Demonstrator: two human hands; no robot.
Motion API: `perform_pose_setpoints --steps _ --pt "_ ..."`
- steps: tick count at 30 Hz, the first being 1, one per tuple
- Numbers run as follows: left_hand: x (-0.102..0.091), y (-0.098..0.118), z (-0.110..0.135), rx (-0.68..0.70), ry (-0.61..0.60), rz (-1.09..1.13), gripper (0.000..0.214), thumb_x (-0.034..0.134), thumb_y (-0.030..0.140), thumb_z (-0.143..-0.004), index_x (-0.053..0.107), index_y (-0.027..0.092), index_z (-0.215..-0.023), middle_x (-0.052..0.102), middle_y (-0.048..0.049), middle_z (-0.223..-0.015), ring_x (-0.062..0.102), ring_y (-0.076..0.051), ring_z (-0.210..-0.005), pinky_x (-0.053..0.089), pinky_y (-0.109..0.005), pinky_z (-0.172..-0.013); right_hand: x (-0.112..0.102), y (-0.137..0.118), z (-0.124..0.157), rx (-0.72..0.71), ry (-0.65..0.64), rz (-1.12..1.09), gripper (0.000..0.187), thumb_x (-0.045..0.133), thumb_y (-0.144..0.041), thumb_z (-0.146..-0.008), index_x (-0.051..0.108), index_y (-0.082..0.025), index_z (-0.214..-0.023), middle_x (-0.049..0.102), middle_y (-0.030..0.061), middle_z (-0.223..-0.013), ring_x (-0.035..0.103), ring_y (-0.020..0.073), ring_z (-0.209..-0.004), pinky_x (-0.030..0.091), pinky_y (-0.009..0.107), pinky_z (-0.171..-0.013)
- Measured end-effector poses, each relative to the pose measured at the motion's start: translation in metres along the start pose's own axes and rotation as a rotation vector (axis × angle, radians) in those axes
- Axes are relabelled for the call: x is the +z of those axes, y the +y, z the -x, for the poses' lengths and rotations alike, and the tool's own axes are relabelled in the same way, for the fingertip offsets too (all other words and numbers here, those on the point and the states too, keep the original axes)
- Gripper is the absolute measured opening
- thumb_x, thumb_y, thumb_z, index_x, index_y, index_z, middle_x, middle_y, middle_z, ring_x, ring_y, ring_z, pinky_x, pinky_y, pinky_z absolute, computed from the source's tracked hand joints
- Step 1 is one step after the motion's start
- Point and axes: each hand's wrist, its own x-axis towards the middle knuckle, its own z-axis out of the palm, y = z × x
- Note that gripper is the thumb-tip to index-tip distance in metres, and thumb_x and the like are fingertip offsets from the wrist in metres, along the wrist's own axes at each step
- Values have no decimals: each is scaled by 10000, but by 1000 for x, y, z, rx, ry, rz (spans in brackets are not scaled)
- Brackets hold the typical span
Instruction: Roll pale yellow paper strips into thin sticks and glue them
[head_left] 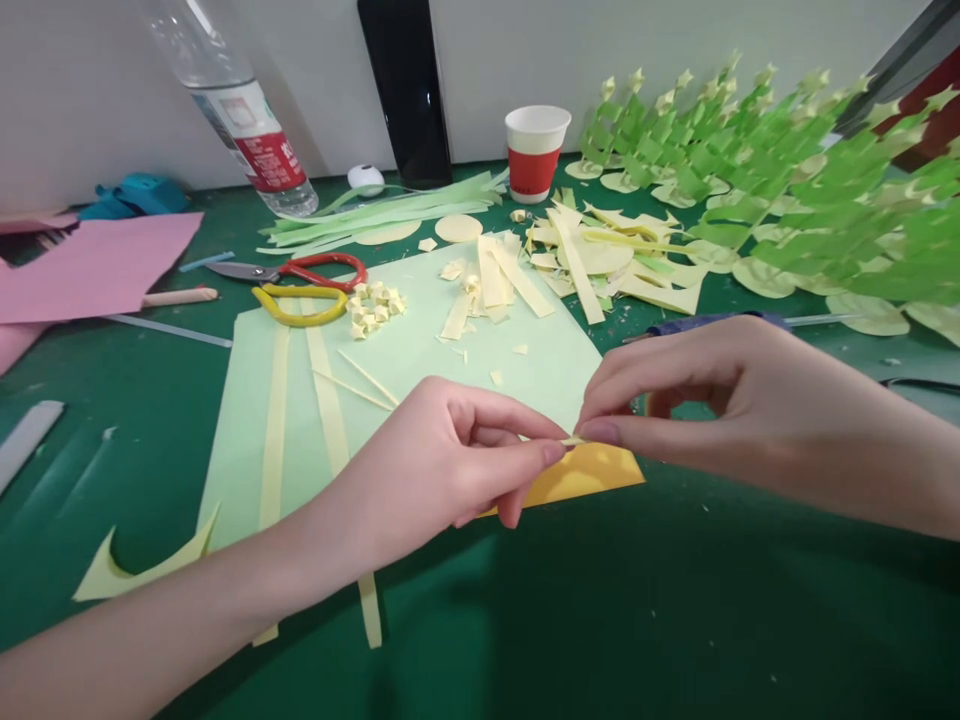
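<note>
My left hand [442,455] and my right hand [697,400] meet above the near edge of a pale green paper sheet [420,340]. Both pinch a tiny pale yellow paper strip [571,440] between thumb and fingertips. An orange paper corner [592,475] lies just under the fingers. Two long yellow strips [300,400] lie on the sheet to the left. A small heap of folded yellow paper stars [375,305] sits further back on the sheet.
Red-handled scissors [300,270] and yellow-handled scissors [300,305] lie at the back left. A plastic bottle [240,110], a paper cup [535,150], pink paper [90,265], yellow offcuts [592,260] and several green paper trees [787,170] crowd the green mat [600,620].
</note>
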Motion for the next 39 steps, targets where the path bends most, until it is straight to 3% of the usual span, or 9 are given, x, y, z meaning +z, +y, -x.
perform_pose_setpoints --steps 8,13,16,26,30,33,39 --pt "1 -4 -2 0 38 -9 113 647 247 -736 751 210 -759 527 73 -396 412 -45 -375 294 -129 -359 1 -1 -3 70 -28 27 235 538 -287 -800 687 -228 -628 518 -38 -507 267 52 -396 127 231 -336" --pt "2 -4 -2 -22 57 -65 142 638 290 -749 733 197 -801 529 83 -401 285 -24 -312 198 -151 -311 2 -1 -6 122 -65 28 243 522 -296 -797 684 -225 -630 482 -36 -502 253 54 -411 121 230 -344" --pt "3 -4 -2 -15 73 -82 166 631 312 -753 728 193 -816 527 76 -405 315 -35 -321 215 -156 -323 1 0 -5 134 -79 7 253 517 -308 -793 687 -215 -631 416 -32 -470 220 57 -405 99 229 -339" --pt "3 -8 -3 60 97 -55 153 632 310 -741 713 183 -770 465 74 -389 364 -52 -377 262 -144 -359 -4 3 -7 201 -181 -120 298 479 -341 -801 531 -166 -565 384 -23 -519 299 68 -462 194 214 -395" --pt "4 -8 -1 47 91 -38 137 629 310 -734 686 188 -705 454 78 -383 346 -49 -365 264 -149 -360 -5 0 -6 211 -169 -80 250 568 -371 -789 640 -182 -641 409 -32 -524 239 56 -442 142 212 -375" --pt "6 -8 -1 47 81 -44 128 631 300 -731 679 188 -691 457 77 -399 349 -49 -371 281 -154 -370 -4 -1 -7 210 -175 -97 192 621 -360 -766 665 -198 -674 488 -31 -565 299 60 -467 173 203 -390" --pt "5 -7 -2 72 63 8 108 644 267 -739 670 169 -703 488 74 -459 376 -47 -418 295 -149 -395 -4 -5 -5 222 -163 -119 187 570 -303 -806 634 -180 -680 509 -32 -613 365 66 -519 232 206 -450"
